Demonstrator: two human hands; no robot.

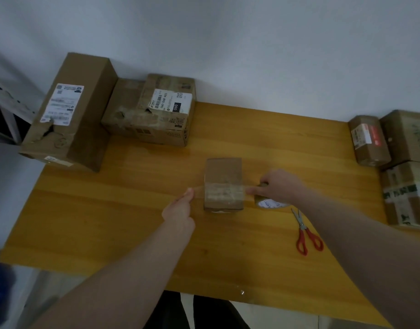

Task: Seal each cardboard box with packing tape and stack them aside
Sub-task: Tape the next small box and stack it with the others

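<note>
Stretching a strip of clear packing tape (222, 192) across the small cardboard box (223, 184) at the middle of the wooden surface (133, 210), the person works with both hands at once. The left hand (179, 210) pinches the free end of the strip between thumb and fingers, just off the box's left edge. The right hand (276, 186) grips the tape roll (268, 201), which sits close beside the box's right side, with one finger reaching toward the strip at the box's edge.

The strip looks laid over the top already, so the job now, by my reading, is tension and contact. Keep the strip taut and level, bring the left end down the side wall without a crease, then rub the top flat so it bonds along the seam. Let the roll go slack and the strip will likely wrinkle or stick to itself.

Red-handled scissors (307, 233) lie to the right, near the right forearm, handy for the cut at the roll side.

2 larger boxes (147, 110) stand at the far left corner, and more taped boxes (403, 148) sit at the right edge.
</note>
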